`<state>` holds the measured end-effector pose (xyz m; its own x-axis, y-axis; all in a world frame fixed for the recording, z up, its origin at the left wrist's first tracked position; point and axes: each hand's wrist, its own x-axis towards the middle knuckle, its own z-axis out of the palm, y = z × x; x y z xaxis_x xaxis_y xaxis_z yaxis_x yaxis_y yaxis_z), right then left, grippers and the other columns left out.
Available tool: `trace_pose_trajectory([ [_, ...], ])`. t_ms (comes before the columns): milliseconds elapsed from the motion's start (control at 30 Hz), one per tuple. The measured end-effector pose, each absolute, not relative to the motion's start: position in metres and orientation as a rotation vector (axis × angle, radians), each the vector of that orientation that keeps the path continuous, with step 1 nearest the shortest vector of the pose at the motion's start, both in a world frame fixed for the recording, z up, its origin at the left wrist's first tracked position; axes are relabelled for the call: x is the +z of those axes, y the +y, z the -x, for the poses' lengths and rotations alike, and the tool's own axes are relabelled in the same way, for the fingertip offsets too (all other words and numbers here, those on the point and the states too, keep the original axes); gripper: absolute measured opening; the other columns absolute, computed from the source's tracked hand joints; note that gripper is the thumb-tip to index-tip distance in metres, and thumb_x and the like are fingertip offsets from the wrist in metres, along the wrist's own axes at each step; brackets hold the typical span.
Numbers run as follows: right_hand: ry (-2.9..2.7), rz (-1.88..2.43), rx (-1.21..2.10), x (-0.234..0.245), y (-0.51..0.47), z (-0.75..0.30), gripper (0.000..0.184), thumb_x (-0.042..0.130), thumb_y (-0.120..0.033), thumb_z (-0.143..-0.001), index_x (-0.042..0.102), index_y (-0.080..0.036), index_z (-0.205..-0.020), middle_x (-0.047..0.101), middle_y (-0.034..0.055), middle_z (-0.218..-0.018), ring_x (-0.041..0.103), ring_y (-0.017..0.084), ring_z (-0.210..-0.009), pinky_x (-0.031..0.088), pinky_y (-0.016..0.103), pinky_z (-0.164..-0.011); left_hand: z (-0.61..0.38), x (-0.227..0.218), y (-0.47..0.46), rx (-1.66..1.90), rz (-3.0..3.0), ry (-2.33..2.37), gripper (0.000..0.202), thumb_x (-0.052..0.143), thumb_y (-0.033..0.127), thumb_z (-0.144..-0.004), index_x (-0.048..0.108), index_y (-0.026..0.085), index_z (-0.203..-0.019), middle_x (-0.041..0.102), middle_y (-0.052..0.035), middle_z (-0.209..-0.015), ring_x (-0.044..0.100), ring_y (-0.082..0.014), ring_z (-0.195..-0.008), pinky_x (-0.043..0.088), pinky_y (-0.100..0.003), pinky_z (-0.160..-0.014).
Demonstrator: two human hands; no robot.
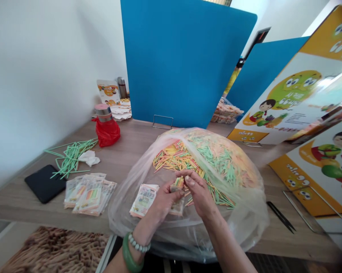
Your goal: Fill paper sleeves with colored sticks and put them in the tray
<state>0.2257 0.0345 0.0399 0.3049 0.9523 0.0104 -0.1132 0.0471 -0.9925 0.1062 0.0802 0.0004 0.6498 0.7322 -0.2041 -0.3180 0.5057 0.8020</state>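
My left hand [165,199] grips a small clear printed packet [176,207], its fingers and thumb closed around the upper part. Short thin coloured sticks [180,182], yellow and reddish, stand up out of the packet's top. My right hand [198,193] is closed at these sticks, thumb and fingertips against their right side; its fingers partly hide them. Under both hands spreads a large clear plastic bag [131,176] with a heap of loose yellow, green and pink sticks [173,157]. A stack of flat printed packets [143,200] lies left of my left hand.
Filled packets [91,193], a black flat case [44,184], long green sticks [71,155], a tissue [89,158] and a red bag [107,132] are at left. Black tweezers [280,217] lie right. A blue panel [182,60] and printed boards [290,94] stand behind.
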Motion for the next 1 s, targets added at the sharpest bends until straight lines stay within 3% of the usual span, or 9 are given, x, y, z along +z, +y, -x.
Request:
trace_pose_trajectory([
  [167,-0.941,1.255,1.033,0.039,0.034,-0.234,0.019,0.064,-0.031,-0.081,0.076,-0.024,-0.095,0.072,0.0033,-0.094,0.062,0.022,-0.092,0.047,0.032,-0.082,-0.099,0.006,0.080,0.674,-0.858,0.626,0.048,0.092,0.038,-0.056,0.071,0.013,-0.091,0.062,0.0013,-0.072,0.050,-0.0097,-0.062,0.037,-0.022,-0.062],
  [400,-0.868,1.236,1.034,0.041,0.035,-0.225,0.008,0.070,-0.028,-0.072,0.071,-0.021,-0.068,0.073,0.0036,-0.091,0.063,0.021,-0.084,0.049,0.032,-0.077,-0.099,0.009,0.081,0.704,-0.929,0.602,0.041,0.090,0.035,-0.057,0.071,0.012,-0.086,0.058,0.0019,-0.071,0.046,-0.0095,-0.064,0.036,-0.022,-0.063],
  [500,-0.928,1.267,1.008,0.040,0.032,-0.223,0.011,0.068,-0.031,-0.078,0.074,-0.023,-0.083,0.074,0.0035,-0.093,0.065,0.021,-0.090,0.050,0.033,-0.082,-0.097,0.009,0.082,0.688,-0.933,0.622,0.039,0.089,0.037,-0.057,0.070,0.013,-0.082,0.057,0.0029,-0.068,0.045,-0.0093,-0.061,0.036,-0.022,-0.061],
  [600,-1.134,1.324,0.915,0.039,0.029,-0.223,0.028,0.063,-0.036,-0.086,0.075,-0.028,-0.110,0.073,0.0045,-0.113,0.063,0.025,-0.111,0.047,0.041,-0.098,-0.094,0.005,0.082,0.728,-1.048,0.659,0.032,0.084,0.037,-0.063,0.070,0.014,-0.080,0.060,0.0015,-0.070,0.049,-0.0118,-0.064,0.040,-0.024,-0.064],
  [767,-1.434,1.297,0.822,0.036,0.027,-0.221,0.027,0.063,-0.032,-0.086,0.076,-0.033,-0.110,0.071,0.0020,-0.121,0.060,0.027,-0.119,0.039,0.048,-0.109,-0.088,-0.002,0.086,0.849,-1.162,0.649,0.028,0.082,0.032,-0.063,0.072,0.016,-0.085,0.069,-0.0023,-0.084,0.059,-0.0187,-0.083,0.046,-0.028,-0.079],
  [900,-1.228,1.389,0.892,0.025,0.028,-0.220,0.032,0.066,-0.034,-0.083,0.073,-0.029,-0.113,0.072,0.0038,-0.113,0.064,0.024,-0.104,0.048,0.041,-0.095,-0.080,-0.001,0.089,0.854,-1.118,0.783,0.036,0.080,0.033,-0.066,0.067,0.017,-0.096,0.065,0.0017,-0.078,0.057,-0.0134,-0.070,0.045,-0.024,-0.068],
  [1000,-1.200,1.428,0.982,0.014,0.029,-0.217,0.013,0.070,-0.034,-0.075,0.074,-0.024,-0.082,0.069,-0.0004,-0.078,0.061,0.019,-0.076,0.048,0.032,-0.074,-0.075,0.004,0.087,0.891,-1.188,0.871,0.046,0.076,0.027,-0.069,0.064,0.018,-0.112,0.064,0.0029,-0.081,0.055,-0.0118,-0.068,0.044,-0.023,-0.067],
])
